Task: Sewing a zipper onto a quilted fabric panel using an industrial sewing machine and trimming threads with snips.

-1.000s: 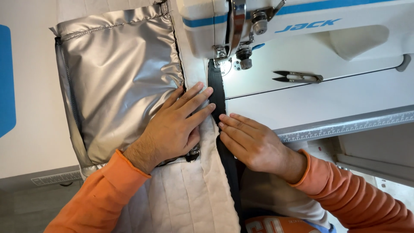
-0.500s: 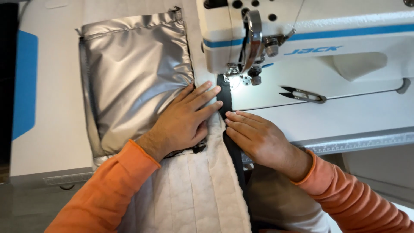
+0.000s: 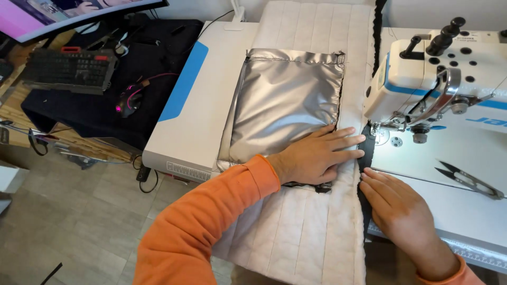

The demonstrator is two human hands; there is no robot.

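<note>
My left hand [image 3: 317, 155] lies flat, fingers spread, on the lower right corner of a shiny silver fabric panel [image 3: 285, 103] that sits on a white quilted fabric [image 3: 301, 232]. My right hand [image 3: 401, 211] presses flat on the quilt's right edge beside a black trim strip [image 3: 365, 153]. The strip runs toward the presser foot [image 3: 380, 132] of a white and blue sewing machine [image 3: 449, 79]. Both arms wear orange sleeves. Neither hand grips anything.
Thread snips [image 3: 467, 179] lie on the machine bed at right. A white and blue extension table [image 3: 195, 105] holds the fabric. At far left stand a black desk with a keyboard [image 3: 68, 68], a lit mouse [image 3: 129, 100] and cables over the wood floor.
The view has swung left and pulled back, bringing the desk and floor into sight. Both hands stay flat on the fabric in about the same spots by the needle.
</note>
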